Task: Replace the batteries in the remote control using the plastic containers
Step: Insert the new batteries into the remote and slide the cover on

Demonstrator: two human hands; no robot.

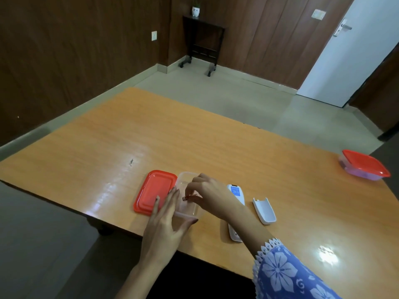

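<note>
An open clear plastic container sits near the table's front edge, its red lid lying flat just to its left. My left hand grips the container's near side and steadies it. My right hand hovers over the container, fingers pinched on a small battery above its inside. The white remote control lies face down to the right, partly hidden under my right wrist, with its battery cover lying separately beside it.
A second clear container with a red lid stands shut at the table's far right edge. The orange wooden table stretches far back. A dark stand and a white door are across the room.
</note>
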